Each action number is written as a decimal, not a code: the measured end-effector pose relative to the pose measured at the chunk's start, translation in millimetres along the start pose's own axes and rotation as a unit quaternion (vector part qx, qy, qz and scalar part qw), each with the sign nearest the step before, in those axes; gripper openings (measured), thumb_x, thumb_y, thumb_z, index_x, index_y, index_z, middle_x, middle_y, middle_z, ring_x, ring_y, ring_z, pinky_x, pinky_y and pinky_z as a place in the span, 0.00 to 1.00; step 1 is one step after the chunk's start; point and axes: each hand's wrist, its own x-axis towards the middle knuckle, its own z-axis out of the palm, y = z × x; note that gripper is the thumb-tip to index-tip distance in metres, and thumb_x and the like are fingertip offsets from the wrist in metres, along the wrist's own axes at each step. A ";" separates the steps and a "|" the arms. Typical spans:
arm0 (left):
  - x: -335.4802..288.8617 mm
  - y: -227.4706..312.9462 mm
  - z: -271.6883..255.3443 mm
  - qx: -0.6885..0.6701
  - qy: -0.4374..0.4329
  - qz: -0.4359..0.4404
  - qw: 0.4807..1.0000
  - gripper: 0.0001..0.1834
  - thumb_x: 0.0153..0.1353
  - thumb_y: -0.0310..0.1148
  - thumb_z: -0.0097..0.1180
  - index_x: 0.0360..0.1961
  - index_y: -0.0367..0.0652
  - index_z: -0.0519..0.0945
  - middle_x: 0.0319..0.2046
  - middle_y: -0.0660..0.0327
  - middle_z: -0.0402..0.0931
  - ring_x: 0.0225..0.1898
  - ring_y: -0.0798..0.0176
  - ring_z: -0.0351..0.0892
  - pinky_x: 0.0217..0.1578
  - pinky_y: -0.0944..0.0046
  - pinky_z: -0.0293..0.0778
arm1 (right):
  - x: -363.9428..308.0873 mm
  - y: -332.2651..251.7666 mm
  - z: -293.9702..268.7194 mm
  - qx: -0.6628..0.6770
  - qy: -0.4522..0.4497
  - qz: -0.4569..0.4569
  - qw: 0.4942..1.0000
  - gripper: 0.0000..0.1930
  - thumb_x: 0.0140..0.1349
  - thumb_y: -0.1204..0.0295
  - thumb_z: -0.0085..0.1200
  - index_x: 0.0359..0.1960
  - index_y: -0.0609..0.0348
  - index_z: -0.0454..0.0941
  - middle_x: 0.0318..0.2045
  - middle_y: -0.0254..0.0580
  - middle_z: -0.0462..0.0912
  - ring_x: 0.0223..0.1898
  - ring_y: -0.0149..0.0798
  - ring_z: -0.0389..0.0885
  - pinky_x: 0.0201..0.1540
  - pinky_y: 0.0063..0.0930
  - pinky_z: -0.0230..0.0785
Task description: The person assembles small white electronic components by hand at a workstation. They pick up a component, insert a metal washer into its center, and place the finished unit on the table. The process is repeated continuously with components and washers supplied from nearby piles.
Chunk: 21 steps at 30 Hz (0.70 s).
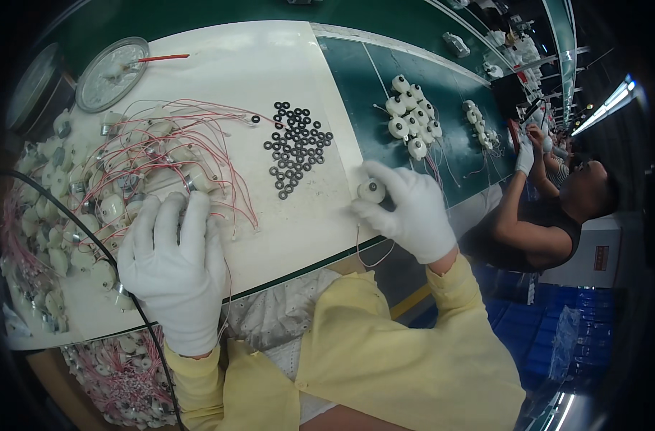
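My left hand [171, 266], in a white glove, reaches flat over the near edge of a pile of small white motors [112, 208] with pink and red wires. Its fingers are stretched out, with the tips against a motor with a metal end [199, 179]. What lies under the palm is hidden; a thin wire hangs beside the wrist. My right hand [413, 212], gloved too, pinches a round white motor [371, 190] with a dark centre between thumb and fingers, above the table's front edge. A wire loop dangles below it.
Small black rings [295, 147] lie spread mid-table. Several white motors [413, 118] stand grouped on the green surface [349, 79] to the right, with a smaller group [478, 126] beyond. A round clear lid [112, 75] lies far left. A black cable crosses the left side. A co-worker [543, 208] works at right.
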 end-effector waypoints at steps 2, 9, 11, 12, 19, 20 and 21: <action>0.8 -0.2 0.1 0.003 -0.002 -0.001 1.000 0.19 0.58 0.31 0.67 0.53 0.47 0.84 0.47 0.56 0.83 0.53 0.45 0.82 0.50 0.47 0.76 | -3.9 5.0 5.6 0.052 -0.017 0.033 0.998 0.22 0.57 0.61 0.71 0.51 0.55 0.82 0.27 0.41 0.83 0.28 0.46 0.83 0.33 0.38 0.74; 1.2 0.2 -3.5 0.010 -0.028 -0.004 1.000 0.18 0.60 0.31 0.65 0.53 0.46 0.84 0.48 0.55 0.83 0.53 0.45 0.82 0.50 0.48 0.76 | -20.8 54.8 -12.5 0.052 0.051 0.192 0.979 0.25 0.55 0.71 0.68 0.57 0.53 0.82 0.31 0.41 0.85 0.31 0.43 0.84 0.37 0.37 0.75; 2.1 1.4 -3.4 0.007 -0.036 -0.006 0.999 0.18 0.60 0.31 0.65 0.53 0.47 0.84 0.48 0.55 0.83 0.54 0.45 0.81 0.50 0.48 0.75 | -28.7 73.7 -12.1 -0.003 0.057 0.225 0.973 0.29 0.57 0.69 0.67 0.63 0.51 0.80 0.29 0.44 0.83 0.30 0.45 0.83 0.37 0.38 0.75; 1.8 1.1 -2.8 0.006 -0.038 -0.007 0.999 0.19 0.60 0.32 0.66 0.53 0.47 0.84 0.48 0.55 0.83 0.54 0.45 0.81 0.51 0.48 0.75 | -31.5 81.6 -9.0 -0.013 0.055 0.235 0.970 0.29 0.57 0.68 0.67 0.64 0.51 0.80 0.30 0.45 0.83 0.30 0.45 0.83 0.37 0.38 0.75; 5.6 8.9 -6.5 0.075 -0.020 -0.015 0.997 0.25 0.57 0.32 0.69 0.58 0.51 0.84 0.45 0.57 0.83 0.55 0.45 0.80 0.52 0.48 0.75 | -22.2 83.0 0.6 0.069 0.022 0.370 0.926 0.31 0.60 0.66 0.67 0.67 0.55 0.77 0.40 0.50 0.87 0.37 0.46 0.87 0.42 0.39 0.78; 4.2 8.3 -6.0 0.075 -0.023 -0.018 0.997 0.25 0.56 0.32 0.69 0.58 0.51 0.84 0.45 0.58 0.83 0.55 0.45 0.80 0.52 0.48 0.75 | -19.9 81.2 0.4 0.074 0.009 0.378 0.923 0.31 0.60 0.66 0.67 0.67 0.56 0.76 0.42 0.51 0.88 0.38 0.46 0.88 0.42 0.39 0.78; 1.9 7.8 -4.7 0.075 -0.025 -0.021 0.997 0.25 0.56 0.32 0.69 0.58 0.51 0.84 0.44 0.58 0.83 0.54 0.45 0.80 0.52 0.47 0.75 | -22.1 82.8 1.3 0.053 0.033 0.326 0.943 0.32 0.60 0.66 0.68 0.67 0.58 0.76 0.43 0.52 0.87 0.39 0.48 0.88 0.43 0.40 0.78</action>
